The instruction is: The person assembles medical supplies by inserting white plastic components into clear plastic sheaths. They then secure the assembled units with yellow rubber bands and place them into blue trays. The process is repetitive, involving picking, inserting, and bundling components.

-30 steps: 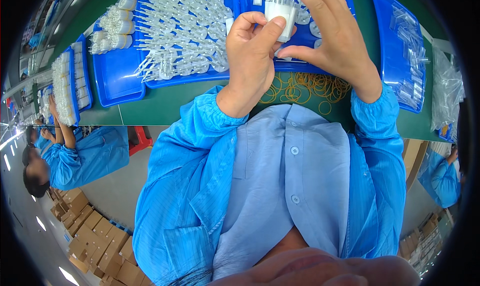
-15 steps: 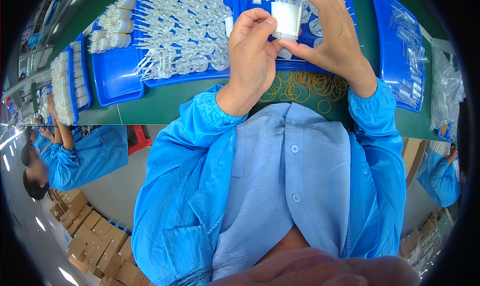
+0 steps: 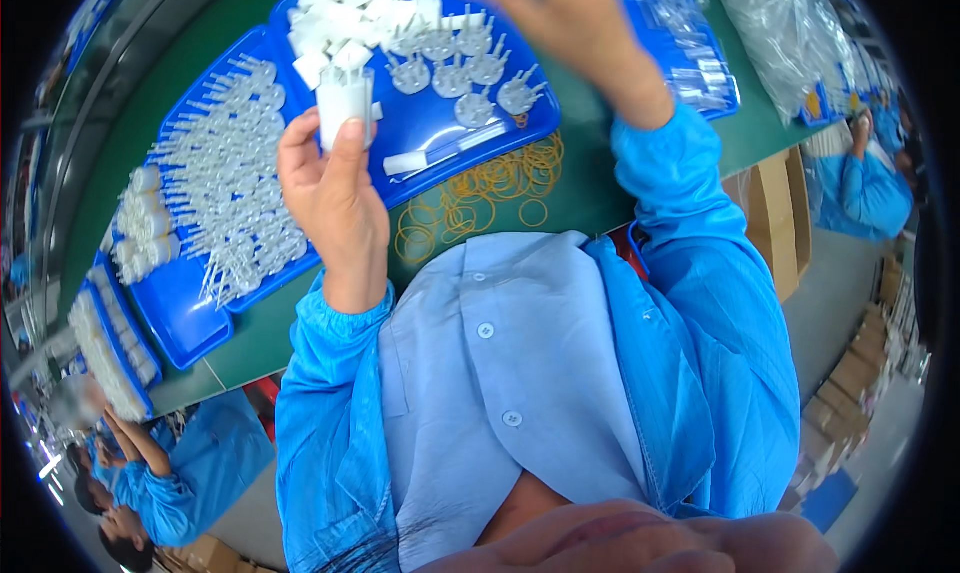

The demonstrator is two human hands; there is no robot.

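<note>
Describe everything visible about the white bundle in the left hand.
The white bundle is a small cluster of pale, translucent plastic-looking pieces packed side by side into a stubby upright cylinder. The left hand pinches it, thumb in front and fingers behind, above the blue tray. Whether a band binds it cannot be told.

Bare green counter [image 3: 590,188] lies open between my hands, apart from the scattered rubber bands [image 3: 480,193]. Beyond, the blue tray [image 3: 440,123] is crowded with white plastic parts [image 3: 455,73]; loose clear sticks [image 3: 225,198] block the left.

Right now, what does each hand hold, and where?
Left hand holds a small clear bundle of plastic pieces by its lower end. Right hand: blurred, cannot tell.
</note>
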